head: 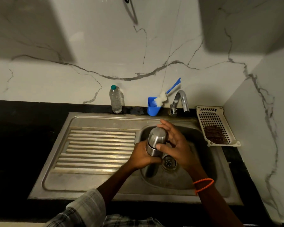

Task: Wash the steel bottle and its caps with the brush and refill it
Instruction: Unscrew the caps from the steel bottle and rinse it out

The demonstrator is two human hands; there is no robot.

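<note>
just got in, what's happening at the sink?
A person holds a steel bottle over the sink basin. The left hand grips its lower body, while the right hand wraps around the cap end, thumb on the seam. The cap looks still on. The brush sits untouched in a blue cup by the tap, from which no water is visible.

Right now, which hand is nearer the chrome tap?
Right. The right hand, on the steel bottle's cap, sits just below the chrome tap; the left hand grips the bottle body lower, farther away.
</note>
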